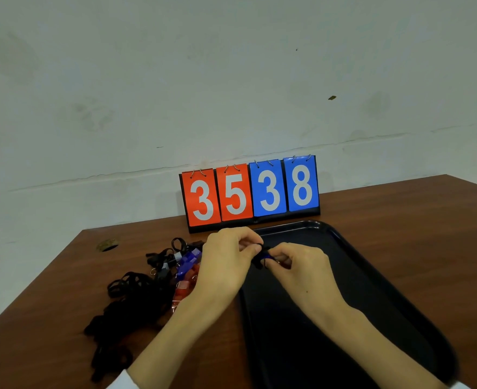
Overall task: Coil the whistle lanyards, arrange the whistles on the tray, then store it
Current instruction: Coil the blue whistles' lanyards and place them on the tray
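Nearest, white sleeve [121,379] cuffs at the bottom edge, bare forearms running forward from them. With the left hand [226,256], pinches a bunch of black lanyard [259,261] between thumb and fingertips. With the right hand [299,262], grips a blue whistle [268,258] and its small metal ring, fingers curled round. Both hands close together, nearly touching, held just above the black tray [358,290], over its far left part.

Looks like the coiling step, mid-wind on one whistle: cord gathered into a tight little bundle against the whistle body, little slack visible. Cannot tell how many turns remain, or whether the end is tucked.

Next, probably calls for finishing the wrap snugly, then setting the bundle flat on the tray right below the hands, without letting the coil spring loose. No whistle made out lying on the tray yet, so judged early in the task.

Left of the left hand, on the bench [49,290]: heap of whistles [188,266], blue, red and dark, with lanyards [125,299] tangled in loose black loops. Beyond the hands, flip scoreboard [250,192] reading 35 and 38.
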### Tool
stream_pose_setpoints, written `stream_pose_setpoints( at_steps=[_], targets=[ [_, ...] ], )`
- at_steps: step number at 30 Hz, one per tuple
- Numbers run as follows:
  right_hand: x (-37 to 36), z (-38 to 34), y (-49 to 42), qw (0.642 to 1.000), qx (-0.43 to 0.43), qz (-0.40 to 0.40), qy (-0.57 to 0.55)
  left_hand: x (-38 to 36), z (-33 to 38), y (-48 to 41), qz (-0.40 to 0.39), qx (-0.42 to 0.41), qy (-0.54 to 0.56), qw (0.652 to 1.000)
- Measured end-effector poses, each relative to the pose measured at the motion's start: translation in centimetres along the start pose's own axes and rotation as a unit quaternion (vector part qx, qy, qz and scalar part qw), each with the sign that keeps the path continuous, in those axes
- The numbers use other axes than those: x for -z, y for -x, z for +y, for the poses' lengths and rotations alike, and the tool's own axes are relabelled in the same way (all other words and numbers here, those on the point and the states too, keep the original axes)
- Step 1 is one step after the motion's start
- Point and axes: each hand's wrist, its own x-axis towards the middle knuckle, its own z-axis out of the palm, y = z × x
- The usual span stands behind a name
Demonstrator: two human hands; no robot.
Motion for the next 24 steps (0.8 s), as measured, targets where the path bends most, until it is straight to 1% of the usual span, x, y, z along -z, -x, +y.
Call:
stream_pose_setpoints(
  at_steps=[3,7,10,12,16,18,22,24],
  targets=[
    [-0.1,0.1,0.0,1.000,-0.009,0.001,0.006,-0.2,0.0,0.0,-0.017,0.010,-0.013,1.000],
    [-0.3,0.0,0.2,0.999,0.021,0.001,0.025,-0.4,-0.2,-0.1,-0.010,0.021,-0.034,0.999],
    [-0.3,-0.3,0.3,0.998,0.049,-0.004,0.038,-0.1,-0.5,-0.3,-0.010,0.039,0.001,0.999],
    [-0.3,-0.5,0.4,0.997,0.066,-0.012,0.039,0.4,-0.7,-0.6,-0.040,0.069,0.034,0.996],
    [-0.4,-0.8,0.6,0.994,0.094,-0.046,0.040,1.6,-1.4,-1.2,-0.128,0.129,0.073,0.981],
    [-0.6,-1.0,0.6,0.993,0.100,-0.054,0.044,2.0,-1.8,-1.3,-0.151,0.149,0.093,0.973],
    [-0.7,-0.8,0.5,0.993,0.102,-0.036,0.048,1.6,-1.7,-1.3,-0.122,0.157,0.128,0.972],
    [-0.5,-0.7,0.5,0.994,0.092,-0.034,0.049,0.6,-1.4,-0.9,-0.079,0.120,0.081,0.986]
  ],
)
